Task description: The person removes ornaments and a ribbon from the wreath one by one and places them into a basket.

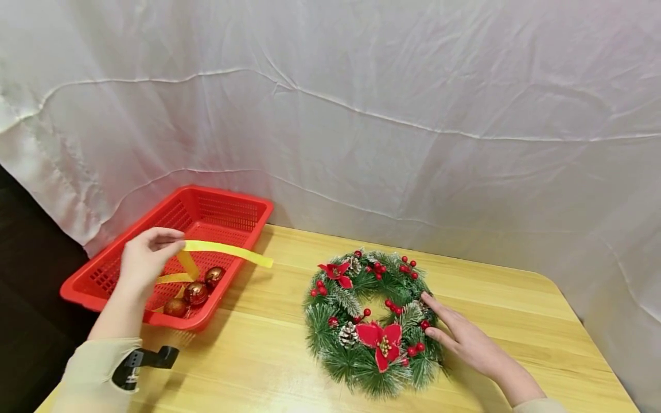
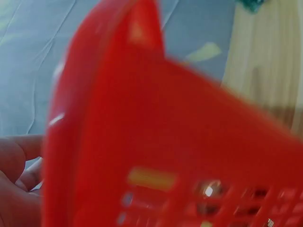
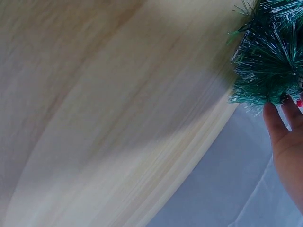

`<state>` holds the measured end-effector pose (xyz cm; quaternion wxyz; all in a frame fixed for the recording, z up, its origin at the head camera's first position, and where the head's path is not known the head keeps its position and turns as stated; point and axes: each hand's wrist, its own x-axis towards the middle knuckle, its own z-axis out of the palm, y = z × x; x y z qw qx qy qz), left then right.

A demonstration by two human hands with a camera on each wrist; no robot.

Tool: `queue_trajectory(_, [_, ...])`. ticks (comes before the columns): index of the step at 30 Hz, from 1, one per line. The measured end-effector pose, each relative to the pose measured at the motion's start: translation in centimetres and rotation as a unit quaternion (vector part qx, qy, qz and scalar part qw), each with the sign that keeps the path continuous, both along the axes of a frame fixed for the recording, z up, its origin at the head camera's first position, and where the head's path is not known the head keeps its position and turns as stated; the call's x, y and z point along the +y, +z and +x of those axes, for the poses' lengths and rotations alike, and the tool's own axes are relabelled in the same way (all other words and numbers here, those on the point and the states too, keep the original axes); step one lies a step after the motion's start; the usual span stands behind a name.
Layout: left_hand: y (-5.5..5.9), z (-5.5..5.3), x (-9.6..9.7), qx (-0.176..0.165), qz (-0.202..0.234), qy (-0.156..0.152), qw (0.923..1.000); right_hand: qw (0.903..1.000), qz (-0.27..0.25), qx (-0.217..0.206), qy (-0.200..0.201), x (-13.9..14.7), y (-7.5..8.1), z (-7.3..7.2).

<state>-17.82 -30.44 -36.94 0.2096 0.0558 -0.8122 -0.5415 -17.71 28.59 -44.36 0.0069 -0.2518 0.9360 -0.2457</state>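
Observation:
My left hand [image 1: 147, 258] pinches a yellow ribbon [image 1: 222, 248] between thumb and fingertips above a red plastic basket [image 1: 77, 292]. One end of the ribbon reaches out past the basket's right rim, while the rest hangs down into it. Beside the hanging part lie several shiny reddish-brown ball ornaments [image 1: 196, 293]. In the left wrist view the basket wall [image 2: 156, 118] covers much of that hand [image 2: 19, 184]. A green wreath [image 1: 351, 364] with red flowers, berries and pine cones lies on the table. My right hand [image 1: 472, 341] touches its right edge with fairly straight fingers.
The light wooden table [image 1: 516, 327] has a rounded far right corner. A pale, wrinkled cloth [image 1: 330, 143] hangs behind it. At the far left is a dark area [image 1: 31, 287] beside the basket. A black strap [image 1: 150, 358] sits at my left wrist.

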Motion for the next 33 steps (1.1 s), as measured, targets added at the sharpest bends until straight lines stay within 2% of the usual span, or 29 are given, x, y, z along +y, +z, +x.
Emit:
queue_trajectory(4, [0.4, 0.7, -1.8, -0.010, 0.071, 0.048, 0.9963, 1.0000, -0.002, -0.001, 0.002, 0.0, 0.0, -0.1])
queue_trajectory(6, [0.4, 0.9, -2.4, -0.021, 0.083, 0.068, 0.9940, 1.0000, -0.002, -0.001, 0.003, 0.0, 0.0, -0.1])
queue_trajectory(8, [0.3, 1.1, -2.8, -0.032, 0.071, 0.081, 0.9937, 1.0000, -0.001, -0.002, 0.003, 0.0, 0.0, -0.1])
queue_trajectory(11, [-0.1, 1.2, -3.0, -0.035, 0.060, 0.074, 0.9949, 1.0000, 0.000, -0.004, 0.001, 0.0, 0.1, -0.2])
queue_trajectory(15, [-0.3, 1.1, -2.8, -0.021, 0.058, 0.055, 0.9965, 1.0000, 0.001, -0.006, -0.001, 0.0, 0.2, -0.2])
queue_trajectory(27, [-0.2, 1.1, -2.5, -0.014, 0.062, 0.042, 0.9971, 1.0000, 0.001, -0.006, -0.001, 0.1, 0.0, -0.2])
queue_trajectory(33, [0.0, 1.0, -1.7, 0.001, 0.110, 0.029, 0.9935, 1.0000, -0.002, -0.008, -0.004, 0.1, 0.0, -0.2])
